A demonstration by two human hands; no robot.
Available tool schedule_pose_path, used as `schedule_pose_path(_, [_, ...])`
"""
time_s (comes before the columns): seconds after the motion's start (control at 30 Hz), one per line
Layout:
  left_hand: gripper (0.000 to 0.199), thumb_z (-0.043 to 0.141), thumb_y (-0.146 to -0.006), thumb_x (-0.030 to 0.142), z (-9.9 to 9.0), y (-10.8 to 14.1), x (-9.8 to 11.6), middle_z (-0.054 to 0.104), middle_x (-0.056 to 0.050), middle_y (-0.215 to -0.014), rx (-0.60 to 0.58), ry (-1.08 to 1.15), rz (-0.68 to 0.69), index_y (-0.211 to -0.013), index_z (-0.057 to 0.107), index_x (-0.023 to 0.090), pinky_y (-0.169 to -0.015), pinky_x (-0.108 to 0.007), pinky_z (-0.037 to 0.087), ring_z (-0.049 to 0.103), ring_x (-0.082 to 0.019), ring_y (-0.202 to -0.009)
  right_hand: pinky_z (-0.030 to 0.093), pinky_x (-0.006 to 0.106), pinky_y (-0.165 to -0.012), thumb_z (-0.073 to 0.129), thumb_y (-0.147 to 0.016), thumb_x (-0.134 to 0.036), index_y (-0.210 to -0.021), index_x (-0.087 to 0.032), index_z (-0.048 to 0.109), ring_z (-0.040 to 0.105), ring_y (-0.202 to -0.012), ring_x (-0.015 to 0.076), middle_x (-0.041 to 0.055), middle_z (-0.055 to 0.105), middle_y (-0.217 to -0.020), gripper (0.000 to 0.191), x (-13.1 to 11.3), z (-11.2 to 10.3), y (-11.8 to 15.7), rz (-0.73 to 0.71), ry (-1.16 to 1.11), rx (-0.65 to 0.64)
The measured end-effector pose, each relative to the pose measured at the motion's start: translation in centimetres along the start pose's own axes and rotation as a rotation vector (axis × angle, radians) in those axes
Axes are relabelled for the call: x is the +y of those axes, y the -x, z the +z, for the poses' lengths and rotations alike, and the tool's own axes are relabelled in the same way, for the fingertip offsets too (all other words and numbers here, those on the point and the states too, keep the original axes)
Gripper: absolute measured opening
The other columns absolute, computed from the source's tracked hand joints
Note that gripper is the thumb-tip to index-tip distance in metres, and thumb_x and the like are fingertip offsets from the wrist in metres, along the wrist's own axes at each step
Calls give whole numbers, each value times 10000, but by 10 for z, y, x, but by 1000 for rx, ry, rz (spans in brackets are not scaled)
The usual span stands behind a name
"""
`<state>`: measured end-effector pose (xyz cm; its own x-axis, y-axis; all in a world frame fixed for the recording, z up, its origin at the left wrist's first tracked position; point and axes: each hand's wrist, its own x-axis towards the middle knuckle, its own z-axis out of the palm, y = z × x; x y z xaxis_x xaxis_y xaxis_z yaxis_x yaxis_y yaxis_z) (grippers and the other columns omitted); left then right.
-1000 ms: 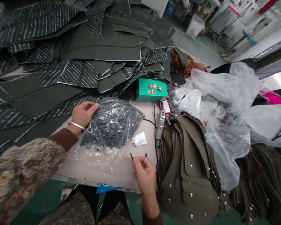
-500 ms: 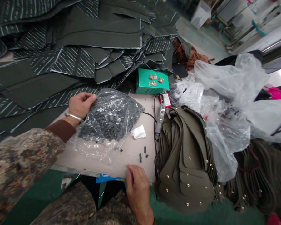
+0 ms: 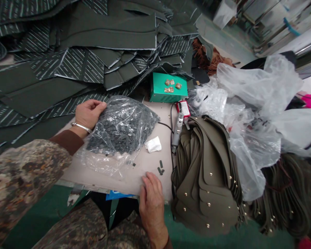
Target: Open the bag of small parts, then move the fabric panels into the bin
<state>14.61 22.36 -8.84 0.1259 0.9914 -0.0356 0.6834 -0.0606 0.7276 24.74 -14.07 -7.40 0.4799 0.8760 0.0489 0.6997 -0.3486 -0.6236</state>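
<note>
With our left hand (image 3: 87, 112) we have thumb and fingers closed together at the upper left edge of the clear plastic bag (image 3: 123, 126), seemingly pinching its film. The bag lies on the tabletop (image 3: 134, 180), full of small dark pieces, its loose film spread toward us. Our right hand (image 3: 152, 200) is partly open, palm down, fingers gently bent at the near edge; we see nothing in it, though we cannot tell what the palm covers. Just beyond its fingertips lie a few dark strips (image 3: 161, 164), below the crumpled white scrap (image 3: 153, 144). We judge that a light, steady pinch suits the thin film, as a hard tug could spill the pieces. For strips this small, fingertips working flat and from the side should serve us better than a whole-hand grab, with sleeve and wrist clear of the grey tool (image 3: 177, 129) and the olive stack (image 3: 207, 155).
</note>
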Motion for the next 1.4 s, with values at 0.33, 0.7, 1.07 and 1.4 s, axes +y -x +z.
schedule_pose_path(0.33, [229, 615, -942, 354, -4, -1, -6, 684, -35, -931, -122, 58, 5, -983, 656, 132, -778, -376, 567, 665, -181, -825, 546, 415, -925, 545, -940, -283, -1180, -176, 664, 677, -1075, 276, 132, 714, -1179, 288, -3, 12, -19, 85, -191, 173])
schedule_pose_path(0.7, [238, 593, -954, 360, -23, -4, 0, 695, -48, -998, -309, 242, -7, -1035, 663, 147, -862, -415, 553, 669, -205, -907, 506, 369, -969, 567, -844, -566, -1381, -127, 520, 614, -1210, 295, 173, 597, -1378, 696, -28, 10, -169, 479, -463, 136])
schedule_pose_path(1.07, [365, 579, -936, 492, -18, -49, 35, 694, -47, -936, -591, 93, -163, -955, 665, 139, -822, -407, 546, 668, -204, -860, 486, 504, -975, 684, -889, -406, -1121, -143, 641, 651, -1065, 250, 90, 684, -1152, 353, -25, 41, -264, 750, -394, 345])
schedule_pose_path(1.4, [335, 595, -935, 459, 0, -52, 31, 683, -61, -1018, -648, 83, -173, -1040, 653, 146, -822, -405, 552, 666, -214, -906, 574, 308, -659, 625, -928, -454, -904, -121, 669, 669, -675, 137, 18, 698, -806, 338, -28, 60, -256, 766, -708, 271])
